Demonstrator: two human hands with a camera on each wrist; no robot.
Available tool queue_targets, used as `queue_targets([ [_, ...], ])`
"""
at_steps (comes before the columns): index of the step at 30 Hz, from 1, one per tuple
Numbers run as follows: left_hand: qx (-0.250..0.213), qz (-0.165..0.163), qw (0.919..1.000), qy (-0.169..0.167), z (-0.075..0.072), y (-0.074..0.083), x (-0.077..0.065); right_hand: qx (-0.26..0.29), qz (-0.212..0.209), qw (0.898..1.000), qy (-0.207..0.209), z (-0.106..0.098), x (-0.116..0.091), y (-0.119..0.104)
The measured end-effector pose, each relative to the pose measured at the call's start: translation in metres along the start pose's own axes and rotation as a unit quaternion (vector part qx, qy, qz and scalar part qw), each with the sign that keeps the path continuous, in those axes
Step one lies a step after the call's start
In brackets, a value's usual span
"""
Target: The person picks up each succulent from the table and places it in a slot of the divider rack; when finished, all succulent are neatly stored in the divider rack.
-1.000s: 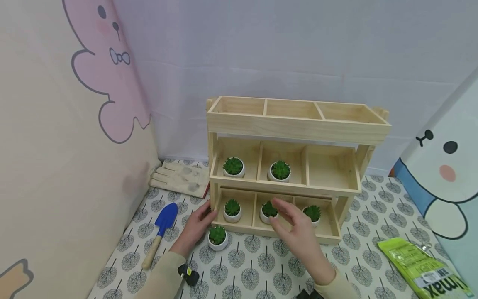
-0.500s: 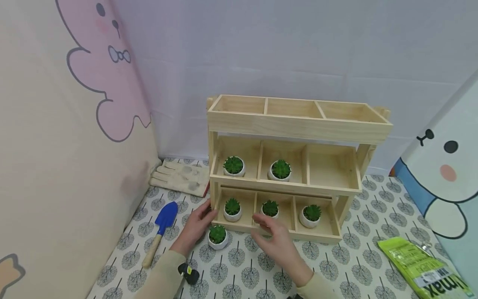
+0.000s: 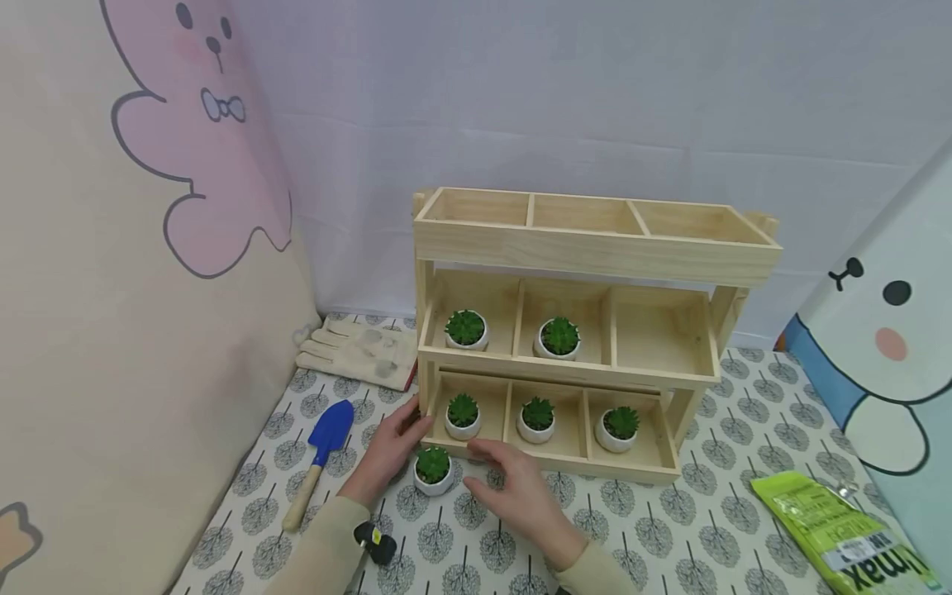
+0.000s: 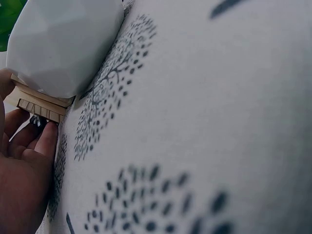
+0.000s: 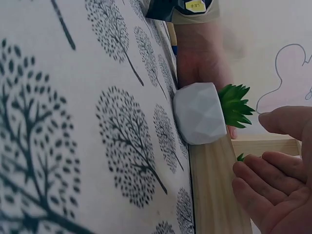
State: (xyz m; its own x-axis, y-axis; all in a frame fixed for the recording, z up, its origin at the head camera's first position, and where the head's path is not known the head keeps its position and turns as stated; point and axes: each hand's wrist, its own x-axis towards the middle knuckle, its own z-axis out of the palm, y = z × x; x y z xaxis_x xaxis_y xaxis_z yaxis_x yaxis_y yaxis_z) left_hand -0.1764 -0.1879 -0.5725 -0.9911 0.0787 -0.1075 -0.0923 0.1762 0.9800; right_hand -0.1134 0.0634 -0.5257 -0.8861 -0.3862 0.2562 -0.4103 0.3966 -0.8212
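A small green succulent in a white faceted pot (image 3: 433, 473) stands upright on the cloth before the lower left corner of the wooden plant shelf (image 3: 595, 248). My left hand (image 3: 387, 453) grips that corner, thumb in front and fingers along the side; the left wrist view shows the same hold (image 4: 29, 161). Just right of the loose pot (image 5: 201, 113), my right hand (image 3: 516, 492) is apart from it, thumb and fingers spread with nothing between them. Potted succulents fill the bottom tier's compartments: left (image 3: 463, 416), middle (image 3: 536, 420) and right (image 3: 617, 428).
The middle tier bears potted succulents at left (image 3: 466, 330) and centre (image 3: 559, 339). A blue trowel (image 3: 320, 463) and pale work gloves (image 3: 357, 354) lie on the left. Front right is a green bag (image 3: 844, 529). Cloth walls close in the back and sides.
My right hand has moved left and toward me, from the bottom tier's middle and right pots to beside the loose pot. My left hand has stayed on the shelf corner.
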Motion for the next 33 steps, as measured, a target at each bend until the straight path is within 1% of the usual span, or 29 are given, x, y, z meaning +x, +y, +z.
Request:
queue_targets([
  [5,-0.005,0.004,1.0,-0.006,-0.002,-0.002,0.001,0.019,0.025,0.999,-0.026,0.009,0.005,-0.002],
  [7,-0.006,0.002,1.0,-0.007,-0.003,-0.002,0.001,0.016,0.031,0.999,-0.036,0.013,0.007,-0.003],
  [11,-0.004,0.002,1.0,-0.007,-0.002,-0.001,0.0,-0.004,0.031,0.998,-0.052,0.02,0.011,-0.002],
  [18,-0.004,0.003,0.9999,-0.009,-0.002,0.0,-0.001,-0.025,0.027,0.998,-0.058,0.029,0.015,-0.003],
  [26,-0.003,0.001,1.0,-0.006,-0.001,-0.001,0.0,-0.043,0.034,0.996,-0.068,0.036,0.019,-0.005],
  [33,-0.001,-0.001,1.0,0.001,0.0,0.001,0.0,-0.055,0.05,0.994,-0.081,0.046,0.025,-0.003],
])
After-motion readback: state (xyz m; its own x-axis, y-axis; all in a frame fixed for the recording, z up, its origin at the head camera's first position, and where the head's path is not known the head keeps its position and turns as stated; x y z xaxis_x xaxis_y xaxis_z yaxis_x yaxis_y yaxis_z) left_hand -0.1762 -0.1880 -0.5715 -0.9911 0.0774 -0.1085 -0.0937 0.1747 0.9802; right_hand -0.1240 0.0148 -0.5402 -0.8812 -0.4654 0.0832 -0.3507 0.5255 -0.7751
